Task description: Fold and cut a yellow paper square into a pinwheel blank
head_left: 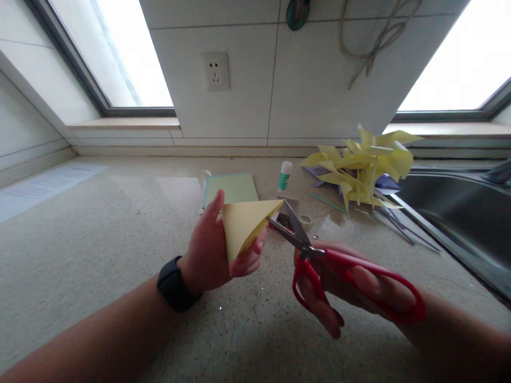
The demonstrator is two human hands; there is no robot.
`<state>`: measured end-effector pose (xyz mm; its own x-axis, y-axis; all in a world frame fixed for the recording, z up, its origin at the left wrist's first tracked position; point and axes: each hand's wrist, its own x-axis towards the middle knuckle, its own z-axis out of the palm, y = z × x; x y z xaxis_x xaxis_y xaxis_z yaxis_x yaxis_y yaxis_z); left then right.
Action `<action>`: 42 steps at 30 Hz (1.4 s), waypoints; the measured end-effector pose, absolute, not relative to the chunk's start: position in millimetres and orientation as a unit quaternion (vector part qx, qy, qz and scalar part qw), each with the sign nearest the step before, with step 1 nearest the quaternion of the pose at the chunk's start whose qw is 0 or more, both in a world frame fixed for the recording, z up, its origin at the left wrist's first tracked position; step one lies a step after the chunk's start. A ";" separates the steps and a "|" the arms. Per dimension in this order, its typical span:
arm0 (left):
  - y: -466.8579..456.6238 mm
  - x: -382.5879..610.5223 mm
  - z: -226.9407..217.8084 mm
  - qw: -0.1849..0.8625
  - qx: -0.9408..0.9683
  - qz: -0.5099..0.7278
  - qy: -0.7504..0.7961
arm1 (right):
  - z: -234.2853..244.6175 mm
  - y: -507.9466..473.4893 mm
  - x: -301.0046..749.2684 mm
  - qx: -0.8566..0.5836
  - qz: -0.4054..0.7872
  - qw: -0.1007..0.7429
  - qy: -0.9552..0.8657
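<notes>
Bare forearms reach in from the lower corners of the frame, the left one (pixel 104 324) with a black wristband (pixel 175 284). At the centre, the left hand (pixel 209 244) grips a folded yellow paper (pixel 243 223) between raised thumb and curled fingers. Right of centre, the right hand (pixel 335 279) has its fingers through the handles of red scissors (pixel 309 252); their blades stand parted at the paper's right corner, though whether they touch it I cannot tell.

Below spreads a pale speckled countertop (pixel 120 255), faintly shiny, with a printed sheet (pixel 43 186) at the left edge. Behind the hands, mid-frame, are pale green paper (pixel 231 187), a glue stick (pixel 285 176) standing upright and a small box (pixel 284 221) with dark contents. Yellow paper pinwheels (pixel 363 159) are heaped at right, beside a steel sink (pixel 459 213).

White wall panels (pixel 239 117) rise across the top, bearing a socket (pixel 216 72) and, at upper right, a looped cord (pixel 371 53). Bright windows fill the upper left (pixel 115 58) and upper right corners.
</notes>
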<state>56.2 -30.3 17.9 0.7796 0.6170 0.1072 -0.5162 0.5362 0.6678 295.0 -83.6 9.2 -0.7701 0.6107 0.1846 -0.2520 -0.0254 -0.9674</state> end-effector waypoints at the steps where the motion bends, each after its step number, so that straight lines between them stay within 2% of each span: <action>1: -29.6 55.7 16.7 0.870 0.365 0.324 0.073 | 7.3 -82.1 296.4 -0.136 0.702 0.311 -0.627; 7: -23.8 44.3 8.8 0.810 0.459 0.349 0.107 | 3.6 -69.4 308.0 -0.106 0.708 0.305 -0.628; 13: -23.5 33.7 10.5 0.761 0.538 0.314 0.184 | 4.4 -59.1 320.6 -0.083 0.725 0.294 -0.617; 19: -24.0 32.4 9.6 0.710 0.606 0.312 0.179 | 0.6 -55.7 336.5 -0.080 0.718 0.282 -0.631; 23: -26.6 29.7 12.8 0.721 0.619 0.262 0.171 | 4.3 -53.4 336.9 -0.052 0.712 0.265 -0.648; 28: -28.9 31.7 18.0 0.712 0.637 0.239 0.170 | 11.2 -52.0 330.7 -0.099 0.722 0.212 -0.651; 35: -32.7 36.8 19.5 0.715 0.637 0.244 0.155 | 3.2 -60.3 326.6 -0.077 0.718 0.280 -0.633; 42: -31.9 35.4 16.3 0.715 0.628 0.270 0.146 | 5.9 -52.9 332.4 -0.066 0.694 0.258 -0.669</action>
